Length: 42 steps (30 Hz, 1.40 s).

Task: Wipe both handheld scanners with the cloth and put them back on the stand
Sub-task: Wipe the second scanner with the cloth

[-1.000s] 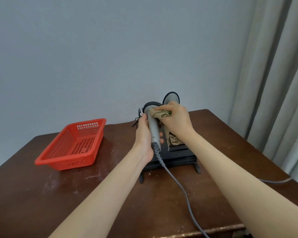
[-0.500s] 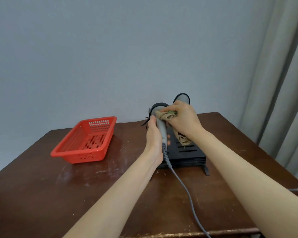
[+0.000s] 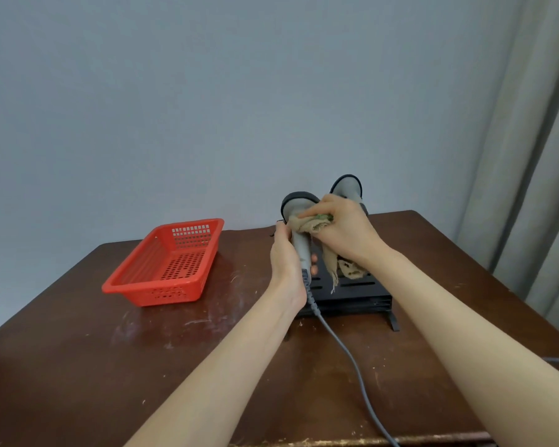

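Grey scanner (image 3: 299,221) in L hand (image 3: 286,259); R hand (image 3: 346,230) w/ cloth (image 3: 307,224).

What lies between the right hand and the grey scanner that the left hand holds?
A crumpled beige cloth, which the right hand presses on the grey handheld scanner; head view.

Soft even light, faint shadows (wide-angle edge bending).

Single view: wide-angle cam on my head, facing forward and down over the brown table (image 3: 78,366) from its near edge. Close in: forearms (image 3: 226,366) enter bottom of frame, left hand (image 3: 286,262) and right hand (image 3: 349,233) meet just right of centre. Wall (image 3: 207,91) fills upper half, curtain (image 3: 549,156) right edge.
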{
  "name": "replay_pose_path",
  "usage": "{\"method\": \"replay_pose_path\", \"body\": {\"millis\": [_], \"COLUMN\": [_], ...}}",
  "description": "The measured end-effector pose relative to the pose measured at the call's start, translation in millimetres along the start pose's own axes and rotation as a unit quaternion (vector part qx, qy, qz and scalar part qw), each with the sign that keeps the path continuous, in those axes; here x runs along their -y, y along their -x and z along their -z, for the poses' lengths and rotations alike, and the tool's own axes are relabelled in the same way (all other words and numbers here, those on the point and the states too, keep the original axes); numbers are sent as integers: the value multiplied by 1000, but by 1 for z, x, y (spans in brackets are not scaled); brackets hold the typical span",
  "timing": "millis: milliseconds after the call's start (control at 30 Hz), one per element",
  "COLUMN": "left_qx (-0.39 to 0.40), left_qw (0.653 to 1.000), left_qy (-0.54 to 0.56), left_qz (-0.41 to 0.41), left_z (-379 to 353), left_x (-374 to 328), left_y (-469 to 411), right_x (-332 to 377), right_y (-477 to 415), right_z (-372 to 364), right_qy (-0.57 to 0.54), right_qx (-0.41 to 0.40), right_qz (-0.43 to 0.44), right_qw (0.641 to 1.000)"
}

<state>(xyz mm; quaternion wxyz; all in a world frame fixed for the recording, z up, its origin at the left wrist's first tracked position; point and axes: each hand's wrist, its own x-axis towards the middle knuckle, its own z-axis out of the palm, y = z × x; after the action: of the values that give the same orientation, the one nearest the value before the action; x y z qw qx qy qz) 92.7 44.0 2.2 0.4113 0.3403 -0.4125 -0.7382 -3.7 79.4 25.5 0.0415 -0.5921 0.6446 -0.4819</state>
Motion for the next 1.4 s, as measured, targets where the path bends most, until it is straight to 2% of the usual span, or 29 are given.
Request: {"method": "replay_pose_path", "body": {"millis": [67,133,233,333,533,733,933,1100,1300,1400], "left_qx": [6,14,16,17,16,32,17,24,37,70], "left_qw": [1000,1000,999,999,999,999,1000,998,995,992], "left_qy": [9,8,-19,-32,-34,-29,11,56,71,85], "left_qz": [-9,-15,-21,-33,-21,-25,-3,17,55,57], "left_z": [3,4,1,-2,6,-2,2,2,8,9], "left_x": [1,3,4,5,7,9,7,7,7,6], "left_y": [-3,-3,0,1,-10,-6,-12,-5,-2,3], "right_x": [3,1,-6,-9,-1,-11,1,-5,-9,-11], "right_y": [10,12,0,-8,8,-8,11,5,7,5], "right_z": [-1,-2,-2,-2,-5,-2,4,3,6,11], "right_qy": [-35,-18,29,22,-21,37,-44,-31,-22,-5], "right_qx": [52,69,10,-29,74,-36,65,-25,-31,-27], "right_qz": [11,22,8,-14,2,-31,-32,-39,-35,-31], "right_qw": [998,997,999,999,997,998,996,998,999,999]}}
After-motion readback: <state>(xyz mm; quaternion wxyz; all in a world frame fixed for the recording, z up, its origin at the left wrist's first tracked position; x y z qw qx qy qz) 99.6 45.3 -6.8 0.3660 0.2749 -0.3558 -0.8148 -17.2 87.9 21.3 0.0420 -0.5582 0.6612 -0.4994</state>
